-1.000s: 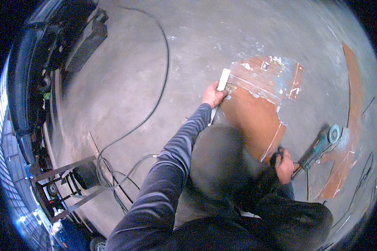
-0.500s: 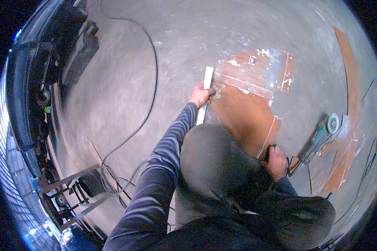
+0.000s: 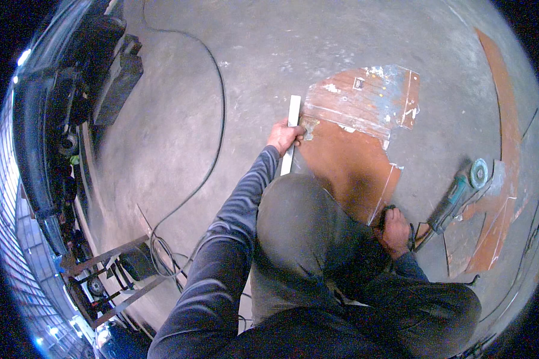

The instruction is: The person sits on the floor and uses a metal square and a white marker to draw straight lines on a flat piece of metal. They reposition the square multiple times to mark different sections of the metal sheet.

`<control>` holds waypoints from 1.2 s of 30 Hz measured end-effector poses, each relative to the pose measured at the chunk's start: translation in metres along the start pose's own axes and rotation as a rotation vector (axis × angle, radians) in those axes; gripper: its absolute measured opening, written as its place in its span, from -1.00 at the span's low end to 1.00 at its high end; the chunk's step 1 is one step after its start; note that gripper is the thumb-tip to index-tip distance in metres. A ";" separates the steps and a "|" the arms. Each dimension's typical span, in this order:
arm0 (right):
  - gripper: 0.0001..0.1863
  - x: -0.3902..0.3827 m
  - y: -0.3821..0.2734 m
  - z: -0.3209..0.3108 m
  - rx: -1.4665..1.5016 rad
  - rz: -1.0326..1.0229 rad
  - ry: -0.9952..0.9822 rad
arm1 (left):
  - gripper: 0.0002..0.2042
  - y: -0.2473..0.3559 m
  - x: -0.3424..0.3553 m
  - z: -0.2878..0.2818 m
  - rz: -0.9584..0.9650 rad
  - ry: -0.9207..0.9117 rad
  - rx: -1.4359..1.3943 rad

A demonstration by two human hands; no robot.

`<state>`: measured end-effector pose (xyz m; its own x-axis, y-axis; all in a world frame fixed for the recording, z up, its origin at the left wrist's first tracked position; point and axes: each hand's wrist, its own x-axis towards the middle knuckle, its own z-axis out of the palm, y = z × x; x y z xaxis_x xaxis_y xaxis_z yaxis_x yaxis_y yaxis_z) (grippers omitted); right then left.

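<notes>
My left hand is closed around a long white flat strip, which stands along the left edge of a brown sheet. The sheet lies on the floor, its far part worn and blotched with white and blue-grey paint, its near part plain orange-brown with a white line near the right edge. At the sheet's near right corner, my right hand is closed with a small dark thing in its fingers that I cannot make out. My bent knee hides the near end of the strip and part of the sheet.
A teal angle grinder with a round disc lies right of my right hand. Beyond it are brown offcuts and a long brown strip. A dark cable curves over the floor at left, near a metal frame and a vehicle.
The view has shifted slightly. Both hands keep nearly the same places on the strip and by the sheet's corner.
</notes>
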<state>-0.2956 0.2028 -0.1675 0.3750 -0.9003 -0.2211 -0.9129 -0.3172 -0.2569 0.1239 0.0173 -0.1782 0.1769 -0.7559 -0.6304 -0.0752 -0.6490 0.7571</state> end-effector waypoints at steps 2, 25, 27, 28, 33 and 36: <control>-0.50 -0.003 0.008 0.011 0.005 0.060 -0.071 | -0.72 0.004 0.001 0.003 -0.018 -0.026 0.015; -0.58 0.006 -0.007 -0.011 -0.062 0.109 -0.100 | -0.51 -0.001 -0.011 0.002 0.074 0.218 0.389; -0.32 0.003 -0.001 -0.004 -0.027 0.117 -0.138 | -0.50 -0.002 -0.009 0.000 0.077 0.193 0.395; -0.32 0.005 -0.003 -0.003 -0.022 0.123 -0.149 | -0.49 -0.002 -0.006 -0.004 0.078 0.189 0.421; -0.34 0.005 -0.002 -0.005 0.002 0.161 -0.194 | -0.44 -0.003 -0.004 -0.005 0.097 0.160 0.411; -0.68 0.010 -0.015 -0.033 0.165 0.115 -0.108 | -0.42 -0.020 0.003 -0.018 0.128 0.170 0.404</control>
<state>-0.2832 0.1891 -0.1350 0.2933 -0.8878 -0.3548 -0.9151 -0.1533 -0.3729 0.1432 0.0292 -0.1921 0.2970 -0.8292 -0.4736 -0.4779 -0.5585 0.6780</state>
